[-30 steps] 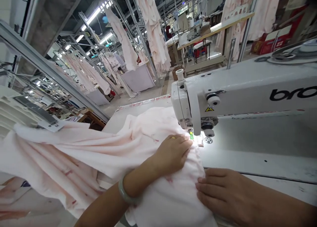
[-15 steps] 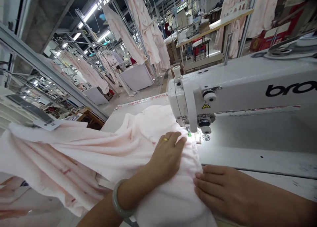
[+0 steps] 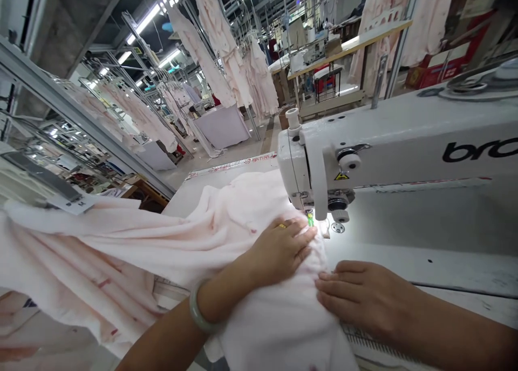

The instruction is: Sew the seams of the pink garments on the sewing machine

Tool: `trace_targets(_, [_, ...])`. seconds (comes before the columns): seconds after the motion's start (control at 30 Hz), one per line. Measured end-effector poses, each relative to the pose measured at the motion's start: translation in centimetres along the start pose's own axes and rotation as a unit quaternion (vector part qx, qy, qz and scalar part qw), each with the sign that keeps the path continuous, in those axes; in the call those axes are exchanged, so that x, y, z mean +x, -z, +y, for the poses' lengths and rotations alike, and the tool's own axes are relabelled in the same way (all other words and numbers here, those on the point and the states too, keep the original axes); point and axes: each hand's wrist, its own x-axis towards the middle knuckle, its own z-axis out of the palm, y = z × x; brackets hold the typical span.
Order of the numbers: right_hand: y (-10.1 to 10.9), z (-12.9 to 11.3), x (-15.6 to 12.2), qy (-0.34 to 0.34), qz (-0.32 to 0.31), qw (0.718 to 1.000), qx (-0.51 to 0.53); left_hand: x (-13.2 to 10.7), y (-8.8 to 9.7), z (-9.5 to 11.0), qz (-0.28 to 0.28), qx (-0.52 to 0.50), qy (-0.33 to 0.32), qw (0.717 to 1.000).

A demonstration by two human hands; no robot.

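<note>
Left fingers: the left hand [image 3: 275,256] lies palm-down on the cloth, fingers slightly bent with narrow gaps, resting on it rather than wrapped round it.
Right fingers: the right hand [image 3: 362,292], at four o'clock from the left, has its fingers drawn together, tips touching the cloth's edge; the thumb is hidden, so I cannot tell whether it pinches.
Wrist and ring: a pale bangle [image 3: 198,309] and a gold ring [image 3: 282,226], both on the left arm.
Cloth: pale pink, soft cloth [image 3: 170,241] with small darker pink marks, folded in long ridges toward nine o'clock, smoother toward six; its edge meets the lit needle area.
Needle area: a bright green piece [image 3: 310,220] just beyond the left fingertips, at one o'clock.
Machine: a white sewing machine [image 3: 396,139] reaching in from three o'clock, dark lettering partly cut off.
Bench: white bench [image 3: 400,260] beneath it.
Size tag: white tag [image 3: 75,202] marked M, at nine o'clock.
Beyond: pink garments [image 3: 224,52] hanging toward twelve; red box [image 3: 445,68] at two.
</note>
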Motion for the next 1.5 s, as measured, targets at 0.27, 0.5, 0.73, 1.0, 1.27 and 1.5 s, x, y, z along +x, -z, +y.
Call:
trace_targets(0.27, [-0.1, 0.1, 0.4, 0.036, 0.044, 0.993, -0.099, 0.3, 0.2, 0.5, 0.029, 0.104, -0.11, 0.988])
trace_targets(0.5, [0.5, -0.5, 0.4, 0.069, 0.026, 0.98, -0.185, 1.7, -0.5, 0.4, 0.019, 0.121, -0.155, 0.98])
trace_targets(0.73, [-0.9, 0.2, -0.5, 0.02, 0.009, 0.996, -0.088, 1.1, -0.4, 1.1, 0.025, -0.018, -0.013, 0.999])
trace_targets(1.0, [-1.1, 0.8, -0.7, 0.02, 0.01, 0.998, -0.056, -1.4, -0.4, 2.2, 0.042, -0.073, 0.03, 0.996])
trace_targets(1.27, [-0.5, 1.5, -0.1, -0.025, -0.008, 0.999, -0.027, -0.1, -1.1, 0.4, 0.024, -0.064, 0.02, 0.997])
trace_targets(1.5, [-0.3, 2.6, 0.0, -0.05, -0.017, 0.998, -0.035, -0.9, 0.1, 0.6, 0.026, -0.078, 0.001, 0.997])
